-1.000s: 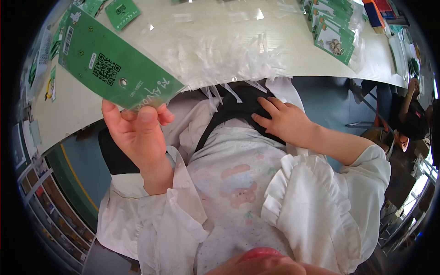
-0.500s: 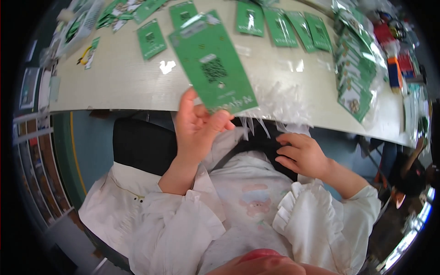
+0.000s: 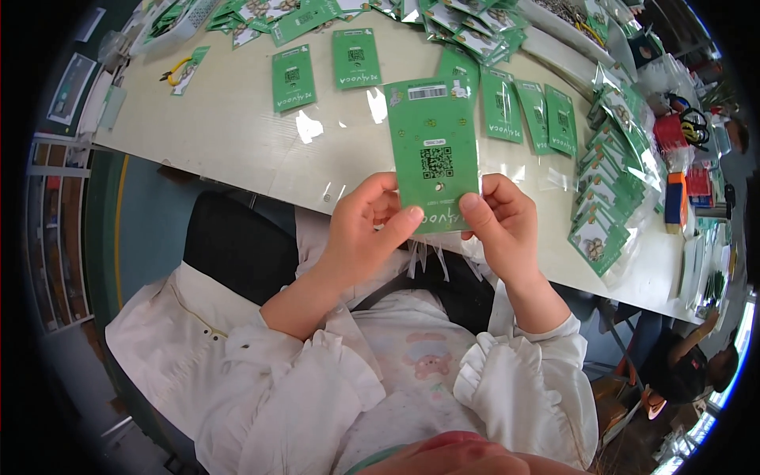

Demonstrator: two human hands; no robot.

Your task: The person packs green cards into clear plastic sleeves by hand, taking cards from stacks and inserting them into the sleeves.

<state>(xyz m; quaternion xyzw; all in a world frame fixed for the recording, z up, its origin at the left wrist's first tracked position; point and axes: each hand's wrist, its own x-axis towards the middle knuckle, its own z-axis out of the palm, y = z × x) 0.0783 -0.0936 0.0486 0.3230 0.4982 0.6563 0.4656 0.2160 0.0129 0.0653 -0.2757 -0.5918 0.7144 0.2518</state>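
A green printed card (image 3: 434, 119) with a square code and a barcode is held upright over the table's near edge. My left hand (image 3: 364, 226) pinches its lower left corner, thumb in front and fingers behind. On the lower right edge my right hand (image 3: 503, 226) grips it the same way. A small round spot shows below the code. Past the card lie similar green cards, one (image 3: 293, 77) to the left, another (image 3: 356, 58) beside it, and several more to the right, such as the card (image 3: 500, 103).
A fanned stack of green cards in clear sleeves (image 3: 606, 198) lies on the right of the pale table (image 3: 237, 142). Yellow-handled cutters (image 3: 176, 73) rest at the far left near a white basket (image 3: 170, 28). An orange-and-blue box (image 3: 675, 202) stands far right. Another person (image 3: 689, 356) is at the right.
My right hand has risen from my lap and taken hold of the card. The card has moved right and turned from tilted to nearly straight. The whole view has shifted.
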